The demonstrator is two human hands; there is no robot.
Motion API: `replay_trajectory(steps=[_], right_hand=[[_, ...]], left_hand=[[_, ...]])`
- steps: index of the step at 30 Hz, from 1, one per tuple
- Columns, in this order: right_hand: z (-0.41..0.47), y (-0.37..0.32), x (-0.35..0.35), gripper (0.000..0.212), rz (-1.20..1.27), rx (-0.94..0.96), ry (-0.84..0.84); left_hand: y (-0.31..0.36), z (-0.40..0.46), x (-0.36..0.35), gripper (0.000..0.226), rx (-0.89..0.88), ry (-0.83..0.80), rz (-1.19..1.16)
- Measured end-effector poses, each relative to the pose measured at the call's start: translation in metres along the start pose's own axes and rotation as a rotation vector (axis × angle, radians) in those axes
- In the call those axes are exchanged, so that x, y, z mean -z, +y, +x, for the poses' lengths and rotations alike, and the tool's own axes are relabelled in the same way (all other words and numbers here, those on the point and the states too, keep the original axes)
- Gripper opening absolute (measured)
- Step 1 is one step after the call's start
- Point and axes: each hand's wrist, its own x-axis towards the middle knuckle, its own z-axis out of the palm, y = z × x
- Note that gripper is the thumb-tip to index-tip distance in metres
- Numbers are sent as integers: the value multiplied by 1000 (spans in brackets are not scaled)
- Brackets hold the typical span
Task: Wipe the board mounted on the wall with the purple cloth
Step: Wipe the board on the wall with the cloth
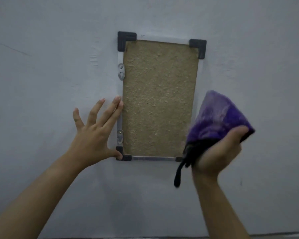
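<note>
A tall board with a rough tan face, a thin metal frame and dark corner caps hangs on the wall. My left hand lies flat with fingers spread against the board's left frame edge, thumb at the lower left corner. My right hand grips the folded purple cloth at the board's lower right corner. The cloth covers that corner and part of the right edge. A black loop of the cloth dangles below the hand.
The grey painted wall surrounds the board on all sides. Two small metal hanger plates sit on the left frame edge. A dark strip runs along the wall's bottom.
</note>
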Motion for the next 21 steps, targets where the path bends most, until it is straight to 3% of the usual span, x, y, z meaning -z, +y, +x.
replay_trajectory(steps=[2, 8, 17, 21], right_hand=[[40, -3, -18, 35, -104, 186, -158], [117, 23, -53, 65, -587, 703, -693], [70, 57, 29, 60, -598, 630, -829], [42, 65, 63, 37, -510, 553, -942]], left_hand=[[1, 1, -2, 149, 11, 4, -8], [0, 1, -3, 149, 10, 14, -4], [0, 2, -5, 148, 3, 17, -23], [0, 2, -5, 148, 2, 10, -27]])
